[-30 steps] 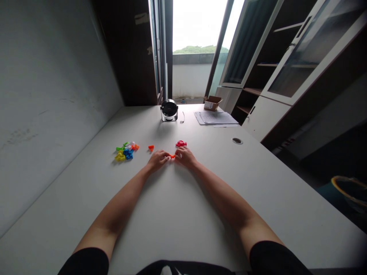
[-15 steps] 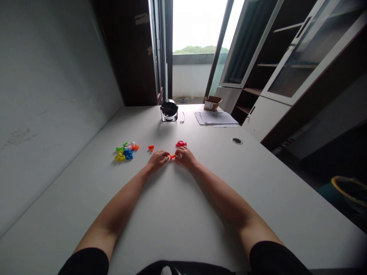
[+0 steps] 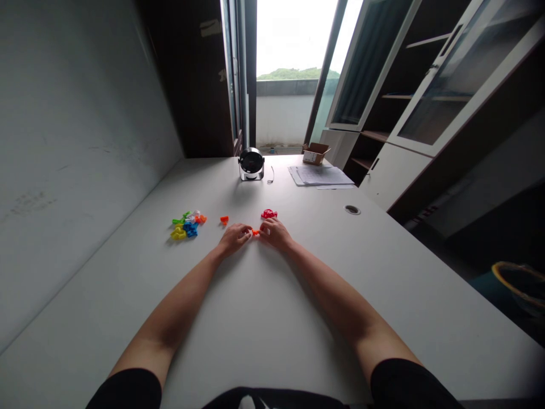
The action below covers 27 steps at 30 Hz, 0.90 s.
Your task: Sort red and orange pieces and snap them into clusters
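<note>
Little has moved: my left hand (image 3: 233, 238) and right hand (image 3: 275, 233) pinch the orange piece (image 3: 255, 232), the pile (image 3: 185, 226) left of it still untouched.

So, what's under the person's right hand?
The right hand rests on the white desk; an orange plastic piece shows at its fingertips. Whatever lies beneath the palm is hidden.

Bright orange plastic piece (image 3: 255, 232)

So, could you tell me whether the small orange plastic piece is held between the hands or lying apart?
Apparently held: the orange plastic piece sits between left hand and right hand.
</note>
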Tool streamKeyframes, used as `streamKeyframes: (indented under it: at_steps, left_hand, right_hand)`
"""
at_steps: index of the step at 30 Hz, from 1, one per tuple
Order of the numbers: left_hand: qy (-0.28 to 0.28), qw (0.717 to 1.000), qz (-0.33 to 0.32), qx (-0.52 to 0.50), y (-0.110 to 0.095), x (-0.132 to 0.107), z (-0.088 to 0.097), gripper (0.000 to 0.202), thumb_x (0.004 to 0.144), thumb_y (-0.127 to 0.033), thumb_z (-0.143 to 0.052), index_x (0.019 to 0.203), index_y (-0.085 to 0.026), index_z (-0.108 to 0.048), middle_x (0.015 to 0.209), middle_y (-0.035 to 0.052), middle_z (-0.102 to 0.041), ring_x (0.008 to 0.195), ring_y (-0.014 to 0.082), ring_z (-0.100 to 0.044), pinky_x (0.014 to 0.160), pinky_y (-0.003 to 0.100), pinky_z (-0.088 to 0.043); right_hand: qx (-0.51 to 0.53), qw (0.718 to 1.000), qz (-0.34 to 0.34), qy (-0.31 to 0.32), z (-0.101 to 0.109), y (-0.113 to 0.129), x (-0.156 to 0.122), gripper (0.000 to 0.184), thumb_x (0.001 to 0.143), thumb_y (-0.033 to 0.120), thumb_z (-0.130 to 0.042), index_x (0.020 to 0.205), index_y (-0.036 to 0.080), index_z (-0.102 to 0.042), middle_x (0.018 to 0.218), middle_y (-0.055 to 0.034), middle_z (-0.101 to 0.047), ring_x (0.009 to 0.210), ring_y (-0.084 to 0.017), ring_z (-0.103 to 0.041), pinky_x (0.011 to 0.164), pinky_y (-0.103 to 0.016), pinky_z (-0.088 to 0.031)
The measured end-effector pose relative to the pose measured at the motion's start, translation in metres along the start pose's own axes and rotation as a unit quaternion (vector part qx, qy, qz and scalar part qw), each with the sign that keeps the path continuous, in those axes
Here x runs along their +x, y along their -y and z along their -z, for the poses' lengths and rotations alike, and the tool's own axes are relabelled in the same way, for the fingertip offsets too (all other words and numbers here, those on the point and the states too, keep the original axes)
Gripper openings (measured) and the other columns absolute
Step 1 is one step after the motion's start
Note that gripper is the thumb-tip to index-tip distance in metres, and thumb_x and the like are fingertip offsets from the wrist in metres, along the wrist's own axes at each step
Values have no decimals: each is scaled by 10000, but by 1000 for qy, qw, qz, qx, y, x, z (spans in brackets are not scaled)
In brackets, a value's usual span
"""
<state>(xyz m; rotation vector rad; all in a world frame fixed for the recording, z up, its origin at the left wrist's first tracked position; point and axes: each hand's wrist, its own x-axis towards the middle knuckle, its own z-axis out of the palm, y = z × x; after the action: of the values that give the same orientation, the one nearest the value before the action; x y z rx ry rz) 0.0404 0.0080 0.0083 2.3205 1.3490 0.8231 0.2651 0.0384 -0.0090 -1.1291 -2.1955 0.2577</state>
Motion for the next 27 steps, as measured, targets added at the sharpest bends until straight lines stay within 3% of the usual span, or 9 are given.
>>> streamKeyframes:
  at_steps: [27]
  left_hand:
    - [-1, 1000, 7, -1, -1, 0, 1, 254, 900, -341, -572, 1084, -227, -704, 982, 56, -693, 944, 206, -622, 871, 332, -489]
  right_hand:
    - [-2, 1000, 1, 19, -2, -4, 1, 89, 849, 295, -693, 841, 207, -700, 918, -60, -633, 914, -212, -548, 847, -359, -456]
